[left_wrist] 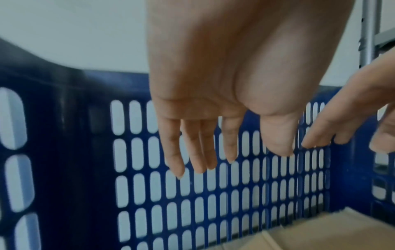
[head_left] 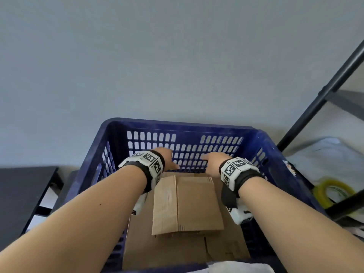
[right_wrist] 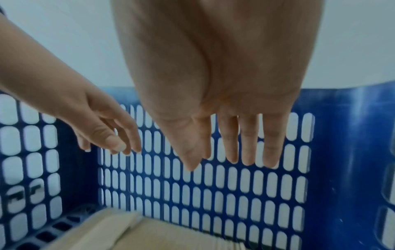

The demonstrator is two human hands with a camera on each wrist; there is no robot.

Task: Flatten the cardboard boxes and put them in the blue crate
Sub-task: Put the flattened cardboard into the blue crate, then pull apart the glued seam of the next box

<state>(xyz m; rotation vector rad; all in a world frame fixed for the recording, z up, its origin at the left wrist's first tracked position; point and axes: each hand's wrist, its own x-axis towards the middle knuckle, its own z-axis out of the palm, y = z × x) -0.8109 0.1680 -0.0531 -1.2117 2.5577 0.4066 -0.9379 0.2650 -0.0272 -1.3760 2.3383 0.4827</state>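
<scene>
A blue slotted crate (head_left: 275, 154) fills the middle of the head view. Inside it a small flattened cardboard box (head_left: 187, 203) lies on top of a larger flat cardboard sheet (head_left: 177, 251). Both hands hover inside the crate above the far end of the cardboard, near the far wall. My left hand (head_left: 167, 156) hangs with fingers (left_wrist: 192, 152) straight and loose, holding nothing. My right hand (head_left: 212, 160) does the same, its fingers (right_wrist: 248, 143) pointing down at the slotted wall (right_wrist: 213, 194). Cardboard (left_wrist: 331, 233) shows below each hand (right_wrist: 107, 233).
A black metal shelf frame (head_left: 325, 89) rises at the right. A yellow tape roll (head_left: 331, 192) and a pale bag (head_left: 325, 156) lie on the floor beside the crate. A black table edge (head_left: 23, 194) sits at the left. A plain wall stands behind the crate.
</scene>
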